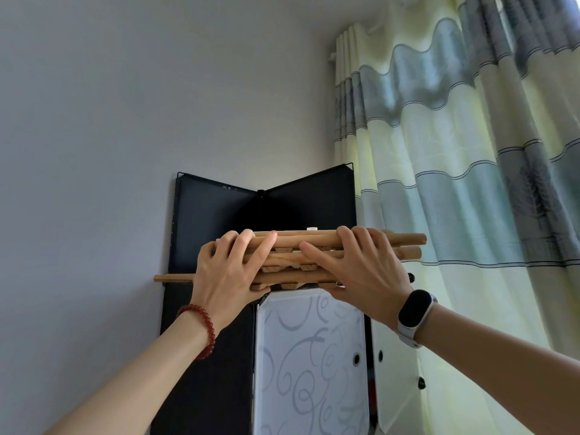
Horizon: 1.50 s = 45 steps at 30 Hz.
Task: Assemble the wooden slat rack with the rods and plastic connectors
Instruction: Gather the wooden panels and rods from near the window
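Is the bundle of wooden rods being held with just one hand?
No, both the left hand and the right hand grip the bundle of wooden rods.

Bundle of light wooden rods (405, 239), lying horizontal and stacked, with short wooden slats (284, 267) between the layers; one thin rod (172, 278) projects left. Small white part (312, 228) on top, possibly a plastic connector.

left hand (229, 271), right hand (361, 271), gripping wooden rods (405, 244)

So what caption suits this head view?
Both hands, left and right, grip a bundle of wooden rods atop a cabinet.
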Motion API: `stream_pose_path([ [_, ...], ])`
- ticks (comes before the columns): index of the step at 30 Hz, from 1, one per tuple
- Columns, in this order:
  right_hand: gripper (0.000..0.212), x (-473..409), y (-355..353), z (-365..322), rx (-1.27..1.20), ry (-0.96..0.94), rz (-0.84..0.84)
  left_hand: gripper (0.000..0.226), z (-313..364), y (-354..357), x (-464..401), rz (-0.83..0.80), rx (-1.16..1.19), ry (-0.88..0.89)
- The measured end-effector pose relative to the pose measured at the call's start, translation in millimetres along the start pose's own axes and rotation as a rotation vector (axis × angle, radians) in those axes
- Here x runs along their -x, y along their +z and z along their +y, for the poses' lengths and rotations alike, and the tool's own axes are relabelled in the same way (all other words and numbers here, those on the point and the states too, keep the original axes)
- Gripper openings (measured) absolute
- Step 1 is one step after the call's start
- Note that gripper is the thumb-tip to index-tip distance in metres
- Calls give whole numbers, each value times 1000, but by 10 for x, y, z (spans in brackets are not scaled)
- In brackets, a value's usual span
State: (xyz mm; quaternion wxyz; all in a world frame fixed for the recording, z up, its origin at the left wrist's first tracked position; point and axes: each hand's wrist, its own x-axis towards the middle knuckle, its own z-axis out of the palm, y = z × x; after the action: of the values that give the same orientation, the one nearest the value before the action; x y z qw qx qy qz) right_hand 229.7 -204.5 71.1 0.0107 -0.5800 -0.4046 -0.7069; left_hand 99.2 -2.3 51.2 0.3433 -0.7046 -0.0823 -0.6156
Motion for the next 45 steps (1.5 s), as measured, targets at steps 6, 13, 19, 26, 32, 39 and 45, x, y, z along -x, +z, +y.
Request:
stream_pose_path([
  [6, 77, -37, -178, 109, 2, 8, 38, 99, -9, -205, -126, 39, -39, 26],
  [13, 73, 134, -576, 339, 30, 41, 47, 97, 237, -603, -255, 74, -85, 43],
  [19, 75, 573, -1134, 746, 24, 64, 23, 96, 840, -1097, -351, 119, -101, 56],
  [26, 77, 1468, -1936, 1249, 101, 64, -16, 82, 1909, -1719, -241, 174, 14, 41],
  [32, 68, 2321, -2627, 1670, 186, 53, -138, 84, 2918, -2092, -152, 145, 192, 48],
  [39, 50, 3149, -3301, 2137, 377, 65, -268, 56, 4069, -2298, -165, 254, 436, 17],
  [45, 57, 3715, -3958, 2430, 543, 98, -453, 57, 4990, -2522, -214, 276, 685, 17],
])
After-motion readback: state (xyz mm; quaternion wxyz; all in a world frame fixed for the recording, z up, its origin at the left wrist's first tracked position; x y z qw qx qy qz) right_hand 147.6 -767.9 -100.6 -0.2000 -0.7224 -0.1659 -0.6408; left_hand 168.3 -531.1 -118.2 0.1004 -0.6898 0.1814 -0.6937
